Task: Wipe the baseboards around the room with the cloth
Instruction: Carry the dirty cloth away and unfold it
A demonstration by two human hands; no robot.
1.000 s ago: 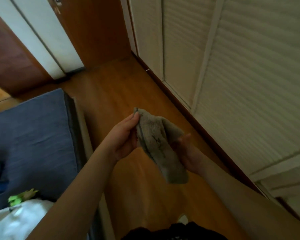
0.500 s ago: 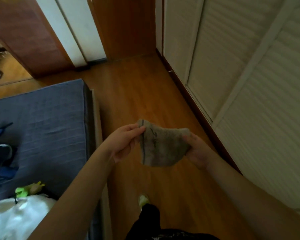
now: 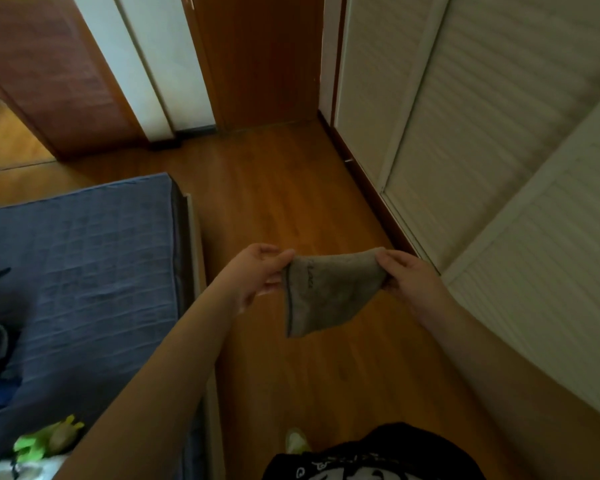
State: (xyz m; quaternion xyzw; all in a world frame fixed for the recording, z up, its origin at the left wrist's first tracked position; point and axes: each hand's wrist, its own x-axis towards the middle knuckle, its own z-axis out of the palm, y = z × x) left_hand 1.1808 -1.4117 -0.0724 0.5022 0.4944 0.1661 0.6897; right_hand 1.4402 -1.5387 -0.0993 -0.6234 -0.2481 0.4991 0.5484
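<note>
I have the one grey cloth point(image 3: 329, 292) stretched between my two hands over the wooden floor point(image 3: 284, 202), well above it and touching nothing else. My left hand point(image 3: 257, 271) pinches the cloth's upper left corner between thumb and fingertips; my right hand point(image 3: 407, 275) pinches the upper right corner the same way. Held by those two corners, the rest hangs down to a point, and a dark stitched hem runs down its left edge. I judge this hold is meant to open the cloth out and find a usable face before folding it into a pad for wiping (a bunched cloth would wipe poorly).

No wiping is under way, by my reading: the cloth is near the dark reddish baseboard point(image 3: 368, 188) but apart from it. That strip runs along the foot of the louvred closet doors point(image 3: 465, 140) on my right, from the far corner back toward me. I count three louvred panels in view, though the nearest is cut off by the frame.

To my left is one bed with a blue-grey mattress point(image 3: 77, 265), and a yellow-green object point(image 3: 49, 441) lies at its near end (too blurred to name). One foot point(image 3: 297, 441) shows below on the floor. Ahead stands a brown wooden door point(image 3: 260, 57) beside white wall strips.
</note>
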